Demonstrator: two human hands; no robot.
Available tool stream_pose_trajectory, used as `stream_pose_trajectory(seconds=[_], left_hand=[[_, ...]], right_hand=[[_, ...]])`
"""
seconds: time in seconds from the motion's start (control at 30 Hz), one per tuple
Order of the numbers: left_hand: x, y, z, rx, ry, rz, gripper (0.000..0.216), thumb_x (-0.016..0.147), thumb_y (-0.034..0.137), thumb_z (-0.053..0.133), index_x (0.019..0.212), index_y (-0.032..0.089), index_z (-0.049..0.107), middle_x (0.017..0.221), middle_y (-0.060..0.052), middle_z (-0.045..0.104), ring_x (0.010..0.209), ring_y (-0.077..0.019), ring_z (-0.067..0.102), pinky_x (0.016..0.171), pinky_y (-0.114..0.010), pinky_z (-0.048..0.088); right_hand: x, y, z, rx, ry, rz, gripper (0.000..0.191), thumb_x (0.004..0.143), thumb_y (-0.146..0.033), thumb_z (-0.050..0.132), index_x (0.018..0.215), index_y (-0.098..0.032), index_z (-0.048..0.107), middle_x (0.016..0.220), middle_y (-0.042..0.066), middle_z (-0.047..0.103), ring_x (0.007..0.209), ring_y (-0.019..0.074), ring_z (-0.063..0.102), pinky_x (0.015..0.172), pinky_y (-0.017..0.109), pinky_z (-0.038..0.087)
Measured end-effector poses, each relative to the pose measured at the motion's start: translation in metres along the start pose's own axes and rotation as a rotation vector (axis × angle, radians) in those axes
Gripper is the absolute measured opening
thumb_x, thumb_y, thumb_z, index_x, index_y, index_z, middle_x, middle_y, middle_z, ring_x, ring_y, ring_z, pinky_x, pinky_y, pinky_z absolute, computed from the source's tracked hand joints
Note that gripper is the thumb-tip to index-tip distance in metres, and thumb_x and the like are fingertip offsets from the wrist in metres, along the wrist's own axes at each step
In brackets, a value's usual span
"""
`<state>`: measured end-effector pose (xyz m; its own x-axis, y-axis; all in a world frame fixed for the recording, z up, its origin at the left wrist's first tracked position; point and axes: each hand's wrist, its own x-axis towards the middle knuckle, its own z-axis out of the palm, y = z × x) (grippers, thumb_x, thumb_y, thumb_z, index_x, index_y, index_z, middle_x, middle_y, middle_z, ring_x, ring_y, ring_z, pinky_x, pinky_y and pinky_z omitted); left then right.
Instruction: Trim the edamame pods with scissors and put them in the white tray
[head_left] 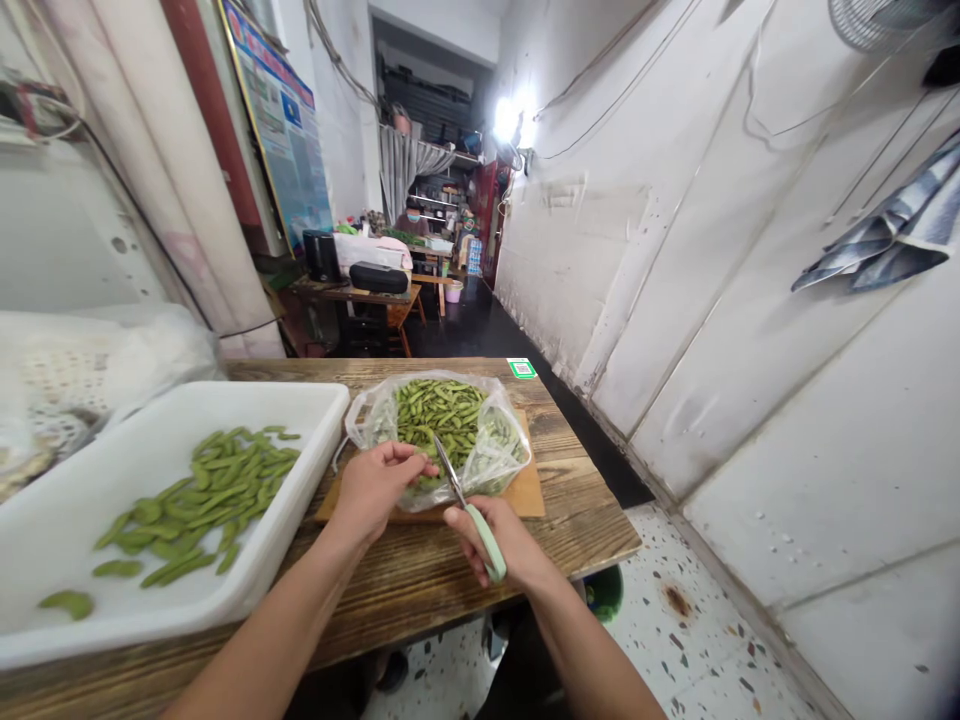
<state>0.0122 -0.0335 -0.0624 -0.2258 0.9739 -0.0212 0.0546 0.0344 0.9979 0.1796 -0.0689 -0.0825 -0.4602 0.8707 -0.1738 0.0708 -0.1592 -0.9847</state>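
Note:
My right hand [499, 540] grips a pair of scissors [484, 540] with pale green handles, its metal blades pointing up and away over the bag. My left hand [379, 490] is closed in a pinch on an edamame pod, mostly covered by the fingers, close beside the blade tips. Beneath both hands a clear plastic bag [506, 450] lies spread open, full of green edamame pods [442, 405]. It rests on a wooden board [529, 490]. To the left, a white plastic tray [292, 520] holds a loose pile of edamame pods [217, 490].
Everything stands on a wooden table [585, 500]; its right edge drops to a speckled floor. White plastic bags [112, 350] sit behind the tray. A green bin [604, 590] is below the table. Further back are another table [352, 290] and a seated person [412, 222].

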Motion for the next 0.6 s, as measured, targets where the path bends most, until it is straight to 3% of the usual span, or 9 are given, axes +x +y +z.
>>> stream_pose_trajectory(seconds=[0.1,0.17,0.23,0.3,0.37,0.43,0.47,0.53,0.6], left_hand=[[-0.002,0.016,-0.029,0.359,0.212,0.113,0.022,0.068,0.036,0.060,0.082,0.019,0.063,0.072,-0.005,0.072,0.074,-0.0226,0.066,0.071,-0.034,0.049],[-0.002,0.030,-0.057,0.727,0.472,0.205,0.029,0.075,0.037,0.053,0.094,0.018,0.064,0.089,-0.010,0.072,0.090,-0.0289,0.065,0.081,-0.042,0.047],[-0.001,0.042,-0.080,1.029,0.577,0.192,0.040,0.079,0.037,0.047,0.106,0.012,0.063,0.112,-0.020,0.065,0.106,-0.0393,0.057,0.085,-0.054,0.043],[0.001,0.045,-0.086,1.153,0.658,0.209,0.049,0.080,0.039,0.046,0.116,0.008,0.060,0.129,-0.026,0.053,0.116,-0.0442,0.049,0.086,-0.060,0.038],[0.004,0.040,-0.074,1.155,0.512,0.300,0.044,0.083,0.038,0.043,0.111,0.012,0.065,0.127,-0.020,0.057,0.117,-0.0378,0.050,0.091,-0.054,0.036],[0.007,0.030,-0.049,1.113,0.156,0.352,0.035,0.084,0.039,0.043,0.094,0.022,0.072,0.110,-0.010,0.069,0.107,-0.0283,0.058,0.092,-0.045,0.036],[0.009,0.024,-0.035,1.117,0.037,0.334,0.034,0.084,0.040,0.043,0.087,0.024,0.073,0.103,-0.008,0.071,0.101,-0.0271,0.060,0.089,-0.043,0.037],[0.012,0.015,-0.010,1.197,-0.099,0.313,0.036,0.084,0.041,0.044,0.077,0.022,0.074,0.094,-0.011,0.072,0.095,-0.0286,0.062,0.085,-0.043,0.037],[0.015,0.009,0.006,1.290,-0.156,0.298,0.037,0.083,0.038,0.045,0.074,0.018,0.073,0.090,-0.017,0.071,0.094,-0.0317,0.062,0.082,-0.043,0.037]], right_hand=[[0.000,0.001,-0.004,0.020,0.024,-0.007,0.048,0.072,-0.064,0.064,0.074,-0.018,0.048,0.049,-0.009,0.046,0.032,0.0052,0.040,0.027,0.016,0.036],[0.000,0.003,-0.008,0.023,0.055,-0.013,0.049,0.073,-0.065,0.062,0.076,-0.018,0.048,0.053,-0.008,0.048,0.035,0.0053,0.042,0.029,0.016,0.038],[0.001,0.005,-0.011,0.020,0.080,-0.023,0.050,0.074,-0.066,0.059,0.077,-0.017,0.048,0.055,-0.007,0.049,0.037,0.0055,0.043,0.030,0.017,0.039],[0.003,0.007,-0.013,0.025,0.097,-0.027,0.051,0.075,-0.067,0.058,0.078,-0.018,0.048,0.055,-0.007,0.049,0.037,0.0056,0.043,0.031,0.017,0.039],[0.004,0.008,-0.013,0.031,0.110,-0.022,0.052,0.074,-0.068,0.058,0.080,-0.017,0.048,0.055,-0.007,0.048,0.037,0.0058,0.043,0.031,0.017,0.039],[0.004,0.009,-0.012,0.033,0.108,-0.018,0.053,0.073,-0.068,0.059,0.083,-0.017,0.049,0.054,-0.008,0.048,0.036,0.0060,0.042,0.030,0.018,0.038],[0.003,0.009,-0.012,0.035,0.103,-0.018,0.053,0.072,-0.067,0.060,0.084,-0.017,0.050,0.054,-0.008,0.048,0.036,0.0061,0.042,0.030,0.018,0.038],[0.001,0.011,-0.012,0.046,0.094,-0.014,0.052,0.073,-0.066,0.061,0.087,-0.017,0.052,0.054,-0.008,0.048,0.036,0.0060,0.042,0.031,0.018,0.038],[-0.002,0.013,-0.014,0.055,0.088,-0.007,0.050,0.074,-0.064,0.061,0.089,-0.017,0.053,0.055,-0.007,0.049,0.037,0.0059,0.043,0.032,0.017,0.038]])
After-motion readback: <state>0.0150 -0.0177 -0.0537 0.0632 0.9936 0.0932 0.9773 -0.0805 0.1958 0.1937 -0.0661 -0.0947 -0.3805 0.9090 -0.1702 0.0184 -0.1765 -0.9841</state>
